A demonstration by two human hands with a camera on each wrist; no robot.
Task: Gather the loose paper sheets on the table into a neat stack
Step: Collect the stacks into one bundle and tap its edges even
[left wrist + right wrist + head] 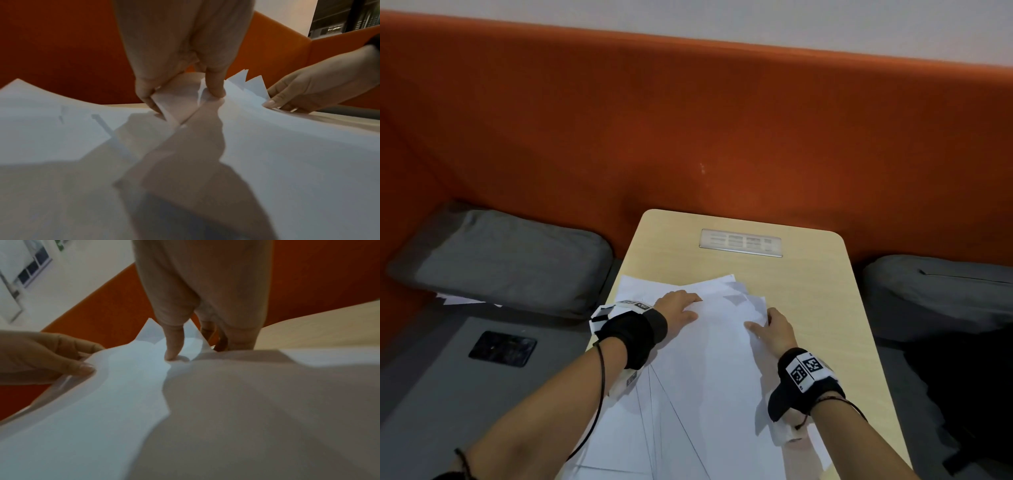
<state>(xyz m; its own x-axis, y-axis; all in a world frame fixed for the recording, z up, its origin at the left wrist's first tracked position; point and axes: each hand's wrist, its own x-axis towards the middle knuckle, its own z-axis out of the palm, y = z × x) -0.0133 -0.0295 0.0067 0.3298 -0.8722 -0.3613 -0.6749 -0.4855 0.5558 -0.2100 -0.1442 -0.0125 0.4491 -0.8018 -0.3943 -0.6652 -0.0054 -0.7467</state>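
Several white paper sheets (pixel 702 370) lie fanned and overlapping on the near half of the wooden table (pixel 822 294), their corners out of line. We note the left hand (pixel 678 306) resting on the far left part of the pile; its wrist view shows fingertips (pixel 216 91) pressed down and pinching up a fold of paper. The right hand (pixel 774 330) sits at the pile's right edge, thumb on top and fingers curled round the sheet edges. Grey cushions (pixel 503 257) flank the table against an orange backrest (pixel 688 120).
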